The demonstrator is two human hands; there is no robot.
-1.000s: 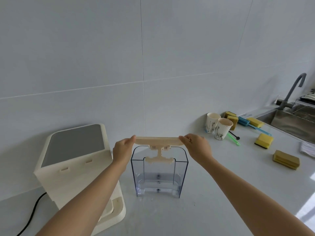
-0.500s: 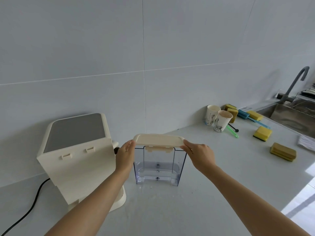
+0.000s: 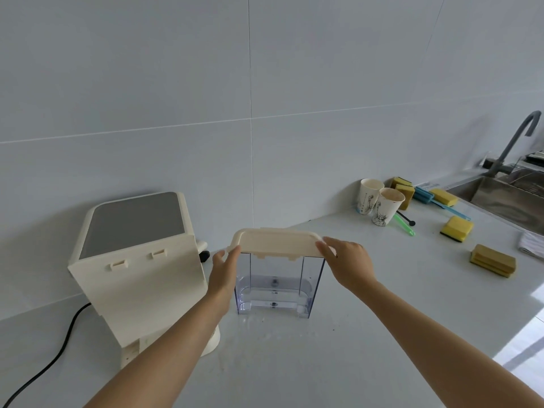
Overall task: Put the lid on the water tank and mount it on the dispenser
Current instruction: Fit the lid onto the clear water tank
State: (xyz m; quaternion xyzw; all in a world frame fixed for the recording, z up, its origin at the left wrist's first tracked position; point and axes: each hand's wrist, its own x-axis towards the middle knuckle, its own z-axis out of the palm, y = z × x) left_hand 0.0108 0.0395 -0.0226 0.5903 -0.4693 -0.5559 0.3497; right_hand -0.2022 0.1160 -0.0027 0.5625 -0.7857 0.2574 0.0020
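Matte cream plastic lid (image 3: 276,242), rounded corners, atop clear boxy tank (image 3: 276,285), both hands' fingers (image 3: 232,252) pinching its ends.

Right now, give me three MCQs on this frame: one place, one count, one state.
1. Where is the dispenser relative to the water tank?
A. to its left
B. to its right
C. on top of it

2. How many paper cups stand near the wall?
A. one
B. two
C. four

3. What is the state of the lid?
A. lying flat on the counter
B. mounted on the dispenser
C. held at both ends on top of the tank

Answers:
1 A, the dispenser stands left of the tank.
2 B, two cups stand together.
3 C, left hand and right hand grip its ends.
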